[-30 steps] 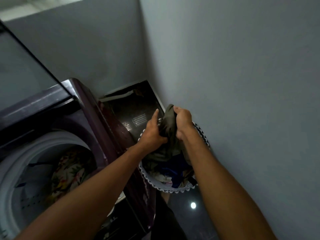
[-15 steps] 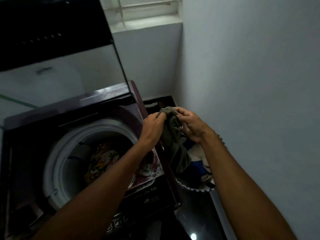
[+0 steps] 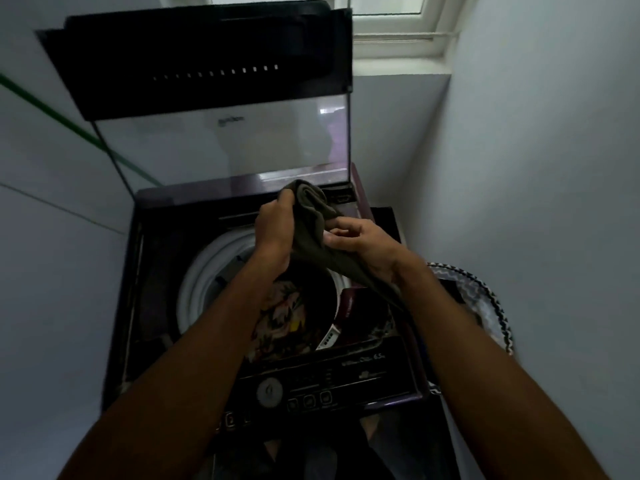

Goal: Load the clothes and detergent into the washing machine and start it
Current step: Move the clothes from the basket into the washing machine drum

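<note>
Whereas 0.5 s ago the washing machine (image 3: 145, 306) sat left of centre and partly cropped, it now fills the middle of the view, square-on, with its glass lid (image 3: 221, 147) standing fully raised and a window (image 3: 388, 26) visible above. White drum rim (image 3: 201, 271) exposed; a floral garment (image 3: 284, 317) lies inside, as before. Laundry basket (image 3: 491, 306), black-and-white trim, has shifted from below the hands to the right edge, beside the machine, mostly hidden by the right forearm. Control panel (image 3: 311, 386) with round knob now in full view at the front.

Olive-green garment (image 3: 311, 230) has moved: earlier it hung over the machine's right edge and the basket; now it is held above the open drum, its tail trailing down to the right under the right wrist. Left hand (image 3: 273, 233) grips the bunched top of the cloth, fingers curled round it. Right hand (image 3: 363, 240) pinches a fold lower down, thumb and fingers closed on the fabric. Hands close together, not touching.
</note>
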